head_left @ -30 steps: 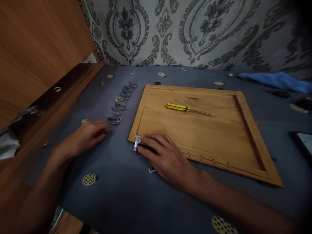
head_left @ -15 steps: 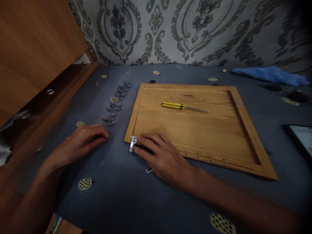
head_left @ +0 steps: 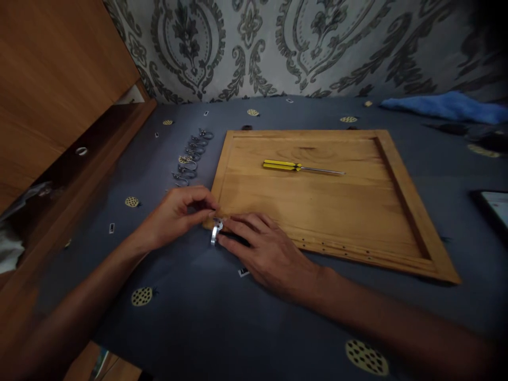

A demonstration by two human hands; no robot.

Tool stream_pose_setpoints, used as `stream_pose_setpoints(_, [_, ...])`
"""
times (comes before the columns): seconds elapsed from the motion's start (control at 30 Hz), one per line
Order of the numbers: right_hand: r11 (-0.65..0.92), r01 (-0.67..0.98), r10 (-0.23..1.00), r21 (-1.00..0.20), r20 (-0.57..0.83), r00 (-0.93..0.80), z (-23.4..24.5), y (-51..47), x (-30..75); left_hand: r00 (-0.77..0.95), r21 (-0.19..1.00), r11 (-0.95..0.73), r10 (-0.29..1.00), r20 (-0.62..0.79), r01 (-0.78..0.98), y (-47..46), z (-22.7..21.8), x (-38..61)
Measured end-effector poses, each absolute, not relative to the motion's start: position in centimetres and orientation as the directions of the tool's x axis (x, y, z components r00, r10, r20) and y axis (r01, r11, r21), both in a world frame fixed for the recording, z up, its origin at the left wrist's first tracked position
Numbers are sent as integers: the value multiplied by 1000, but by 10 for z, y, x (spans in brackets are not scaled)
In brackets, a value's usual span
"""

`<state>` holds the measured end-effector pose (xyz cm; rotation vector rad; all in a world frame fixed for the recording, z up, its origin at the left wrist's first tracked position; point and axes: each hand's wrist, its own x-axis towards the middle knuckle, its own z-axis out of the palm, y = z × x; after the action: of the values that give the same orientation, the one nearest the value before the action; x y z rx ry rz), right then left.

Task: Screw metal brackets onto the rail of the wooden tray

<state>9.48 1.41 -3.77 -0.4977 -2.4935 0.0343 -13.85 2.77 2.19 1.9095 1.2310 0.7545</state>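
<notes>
At the near left corner of the wooden framed board (head_left: pixel 257 201), my right hand (head_left: pixel 273 259) grips a shiny metal hook (head_left: pixel 215 233) between thumb and fingers, its flat plate with holes against the board's edge. My left hand (head_left: pixel 180 217) is right beside it, thumb and fingertips pinched just above the hook's plate. Whatever is in that pinch is too small to make out. Behind my left hand, several metal hooks (head_left: pixel 194 153) lie in a row on the cloth. A yellow-handled screwdriver (head_left: pixel 281 165) rests on the board.
A dark blue cloth with pineapple prints (head_left: pixel 190 317) covers the table. At the far right lie a blue cloth (head_left: pixel 448 108) and a dark-framed device (head_left: pixel 494 211). A wooden cabinet (head_left: pixel 59 69) with an open shelf stands on the left, patterned wallpaper (head_left: pixel 254 47) behind.
My left hand has moved right, from beside the row of hooks to the hook at the board's corner. My right hand keeps its hold there. The view has shifted slightly.
</notes>
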Motion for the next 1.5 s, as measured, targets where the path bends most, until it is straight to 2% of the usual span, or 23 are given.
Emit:
stream_pose_setpoints(0.2, [934,325,351,-149,549,-759,-35,15,94,394,764,-311,916,81,565,22,13,-138])
stream_pose_setpoints(0.7, [934,332,349,-134,550,-759,-33,15,96,409,818,-320,905,115,478,21,5,-139])
stream_pose_setpoints(1.03, [931,342,355,-129,543,-761,-34,15,96,418,768,-351,900,120,535,21,7,-142])
stream_pose_setpoints(1.23, [932,328,361,-155,499,-788,-34,15,97,394,771,-302,916,73,561,20,8,-146])
stream_pose_setpoints(1.5, [935,330,345,-133,566,-749,-34,16,94,376,758,-286,925,58,586,20,7,-144])
